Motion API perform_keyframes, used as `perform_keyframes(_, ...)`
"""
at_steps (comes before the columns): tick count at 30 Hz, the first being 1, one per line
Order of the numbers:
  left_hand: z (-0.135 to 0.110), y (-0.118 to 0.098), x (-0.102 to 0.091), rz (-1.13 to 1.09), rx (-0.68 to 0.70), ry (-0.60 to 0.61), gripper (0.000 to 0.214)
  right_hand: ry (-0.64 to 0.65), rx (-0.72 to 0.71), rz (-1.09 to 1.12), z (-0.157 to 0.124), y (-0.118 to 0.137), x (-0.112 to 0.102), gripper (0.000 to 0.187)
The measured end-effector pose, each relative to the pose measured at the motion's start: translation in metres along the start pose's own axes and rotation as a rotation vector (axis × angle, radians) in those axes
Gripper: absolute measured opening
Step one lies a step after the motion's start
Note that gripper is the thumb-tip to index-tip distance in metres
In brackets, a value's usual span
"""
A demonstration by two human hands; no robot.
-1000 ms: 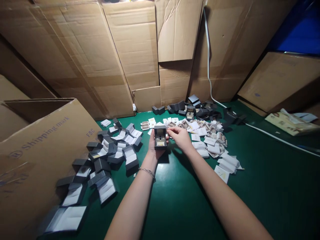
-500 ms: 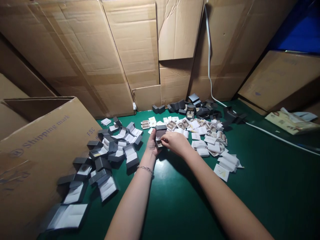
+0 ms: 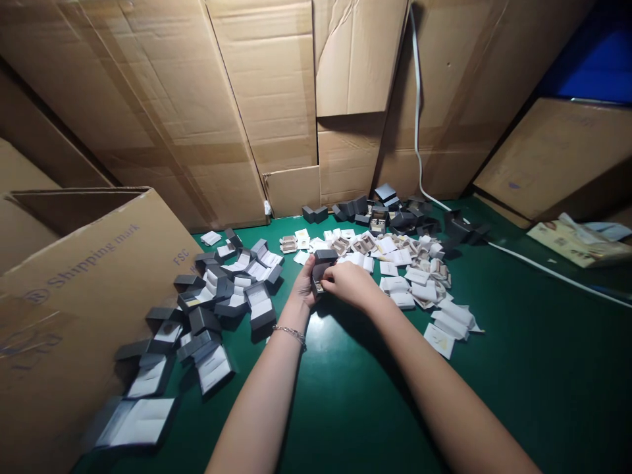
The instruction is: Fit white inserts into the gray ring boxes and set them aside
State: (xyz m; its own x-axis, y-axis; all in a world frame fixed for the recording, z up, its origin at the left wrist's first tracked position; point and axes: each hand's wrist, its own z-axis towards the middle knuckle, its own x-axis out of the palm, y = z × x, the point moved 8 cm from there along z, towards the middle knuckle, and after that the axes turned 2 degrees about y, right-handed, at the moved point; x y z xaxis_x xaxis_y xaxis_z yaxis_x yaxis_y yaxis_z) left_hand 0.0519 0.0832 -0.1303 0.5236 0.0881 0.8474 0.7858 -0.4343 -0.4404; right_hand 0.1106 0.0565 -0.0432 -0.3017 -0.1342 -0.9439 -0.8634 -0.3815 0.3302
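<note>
My left hand [image 3: 303,284] is closed around a small dark hinged box [image 3: 325,256], its lid standing up and its pale lining showing. Over the box's lower half, my right hand [image 3: 354,284] has its fingers pinched together at the inside. Whatever is between those fingertips is hidden. Open dark boxes with white linings [image 3: 260,306] lie in a loose heap to the left of my hands. Beyond and to the right spreads a pile of white and beige inserts and folded papers [image 3: 395,255].
A large cardboard carton [image 3: 99,289] stands at the left. More dark boxes [image 3: 405,214] sit at the back of the green table [image 3: 503,401]. A white cable [image 3: 417,99] runs down the cardboard wall and across the right side. A yellowish packet [image 3: 575,242] lies far right.
The box's lid has tipped slightly and the box sits a little further right. My right fingers have shifted slightly within it. The whole view has moved a touch.
</note>
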Motion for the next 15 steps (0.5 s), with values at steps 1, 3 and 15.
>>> perform_keyframes(1, -0.001, 0.000, 0.000, -0.001, 0.006, -0.003, 0.037, 0.035, -0.002, 0.057, -0.001, -0.001, 0.002, 0.024)
perform_keyframes(3, -0.002, -0.001, 0.000, -0.006, 0.019, -0.014, 0.037, 0.120, -0.004, 0.186, -0.002, -0.002, 0.008, 0.026)
perform_keyframes(15, 0.002, -0.004, 0.008, -0.049, 0.083, -0.012, 0.039, -0.248, 0.085, 0.410, 0.004, -0.035, -0.017, 0.023)
